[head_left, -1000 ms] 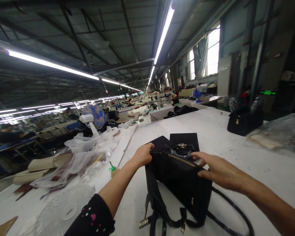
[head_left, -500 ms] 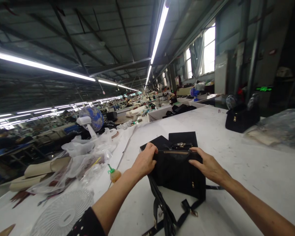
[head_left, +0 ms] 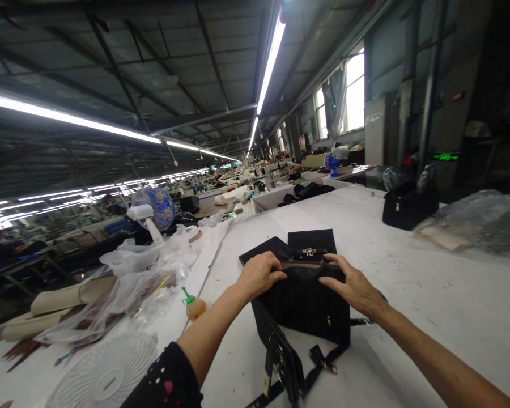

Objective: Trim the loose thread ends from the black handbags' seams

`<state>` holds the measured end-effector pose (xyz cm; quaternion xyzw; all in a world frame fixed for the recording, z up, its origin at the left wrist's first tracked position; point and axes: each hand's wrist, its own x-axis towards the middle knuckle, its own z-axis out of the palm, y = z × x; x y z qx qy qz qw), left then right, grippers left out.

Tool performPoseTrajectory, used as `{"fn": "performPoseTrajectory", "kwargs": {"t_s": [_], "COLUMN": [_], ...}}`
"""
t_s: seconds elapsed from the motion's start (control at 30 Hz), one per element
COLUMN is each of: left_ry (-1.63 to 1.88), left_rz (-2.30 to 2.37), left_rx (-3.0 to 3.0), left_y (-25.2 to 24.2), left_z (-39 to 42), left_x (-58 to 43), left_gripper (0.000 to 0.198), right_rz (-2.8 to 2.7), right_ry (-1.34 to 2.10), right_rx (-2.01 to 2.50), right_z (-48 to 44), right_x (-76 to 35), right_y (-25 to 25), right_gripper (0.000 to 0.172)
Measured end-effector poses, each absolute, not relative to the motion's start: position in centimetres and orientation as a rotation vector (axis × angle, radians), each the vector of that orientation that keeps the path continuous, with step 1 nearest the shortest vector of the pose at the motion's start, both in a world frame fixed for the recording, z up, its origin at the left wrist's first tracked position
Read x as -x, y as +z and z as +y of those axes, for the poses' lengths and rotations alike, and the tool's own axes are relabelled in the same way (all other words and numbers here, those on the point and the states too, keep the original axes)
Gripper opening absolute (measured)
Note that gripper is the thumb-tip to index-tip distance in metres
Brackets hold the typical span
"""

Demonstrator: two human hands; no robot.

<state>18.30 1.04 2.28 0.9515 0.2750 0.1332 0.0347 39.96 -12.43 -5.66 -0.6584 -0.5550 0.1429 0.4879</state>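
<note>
A black bag (head_left: 308, 309) with a gold zipper pull stands on the white table in front of me. My left hand (head_left: 261, 276) pinches the left part of its top edge, thumb on the near side. At the right end of that edge, my right hand (head_left: 351, 283) has fingers and thumb closed on the rim. Between the hands a brownish strip shows along the opening. Black straps (head_left: 283, 362) with metal fittings hang down and lie on the near side. Behind the rim are a gold clasp (head_left: 308, 252) and black flat panels (head_left: 310, 238).
A small bottle (head_left: 194, 306) with a green spout stands to the left, near a white fan grille (head_left: 106, 377) and plastic wrapping (head_left: 136, 272). A blue fan (head_left: 155, 209) is beyond. Another black bag (head_left: 408, 207) and clear plastic (head_left: 480, 221) lie at the right.
My left hand has slid slightly right along the bag's top edge, its thumb now farther over the near side. My right hand keeps its grip. The whole view has shifted a little.
</note>
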Motion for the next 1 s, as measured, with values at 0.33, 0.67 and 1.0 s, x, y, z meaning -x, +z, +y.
{"fn": "performPoseTrajectory", "kwargs": {"t_s": [0.33, 0.67, 1.0], "left_ry": [0.497, 0.559, 0.546], "left_rz": [0.836, 0.913, 1.205], "left_rx": [-2.809, -2.790, -2.807], "left_y": [2.3, 1.9, 1.7], "left_z": [1.2, 1.3, 0.8], "left_x": [-17.7, -17.7, -18.4], "left_gripper": [0.011, 0.012, 0.017], "right_rz": [-1.343, -1.379, -1.339], "right_ry": [0.351, 0.403, 0.430], "right_rx": [1.572, 1.536, 1.554], "right_z": [-10.9, -10.2, -10.4], "right_x": [-41.1, -41.5, -41.7], "right_y": [-5.7, -5.4, -5.0], "right_gripper": [0.035, 0.030, 0.032]}}
